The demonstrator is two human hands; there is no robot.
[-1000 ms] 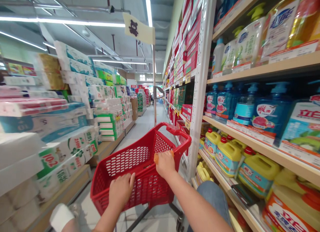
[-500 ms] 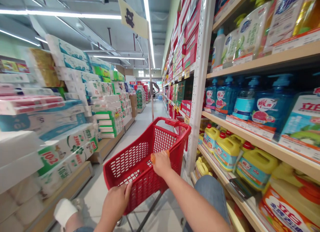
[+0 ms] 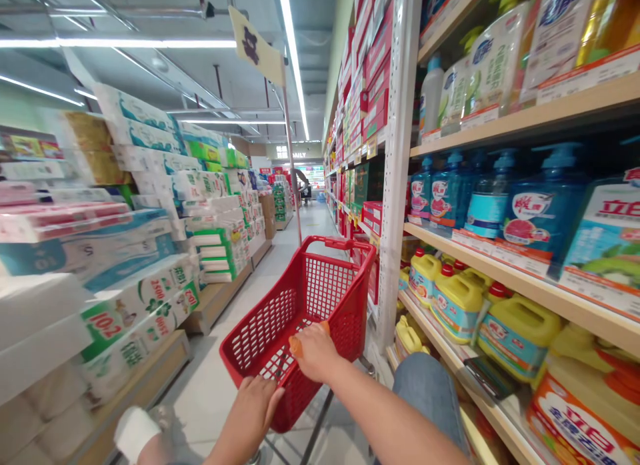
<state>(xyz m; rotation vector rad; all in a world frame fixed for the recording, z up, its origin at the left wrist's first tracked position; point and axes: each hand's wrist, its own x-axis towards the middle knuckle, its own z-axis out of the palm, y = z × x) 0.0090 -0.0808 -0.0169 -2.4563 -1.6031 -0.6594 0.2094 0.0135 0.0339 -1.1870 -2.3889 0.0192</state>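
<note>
A red plastic shopping basket cart (image 3: pixel 345 318) stands in front of me, with perforated walls and dark metal legs. My left hand (image 3: pixel 253 408) is closed over its near rim, thumb on the outside. Above the same side, my right hand (image 3: pixel 316 353) is closed around a small orange item (image 3: pixel 296 347); its kind is hidden by the fingers. Whether that hand also touches the rim, I cannot tell. A thin pole (image 3: pixel 291 165) with a bear-print flag (image 3: pixel 257 46) rises from the far side of the cart.
Shelves at right hold blue pump bottles (image 3: pixel 533 208) and yellow detergent jugs (image 3: pixel 455 305). A white upright post (image 3: pixel 395 185) stands close to the cart. Stacked tissue packs (image 3: pixel 140 305) line the left, and the aisle floor (image 3: pixel 285 251) runs ahead. My knee (image 3: pixel 425 391) is near the lower shelf.
My left hand has shifted right and slightly down along with the cart's near end. My right hand and the orange item have moved left and down. The cart has turned slightly.
</note>
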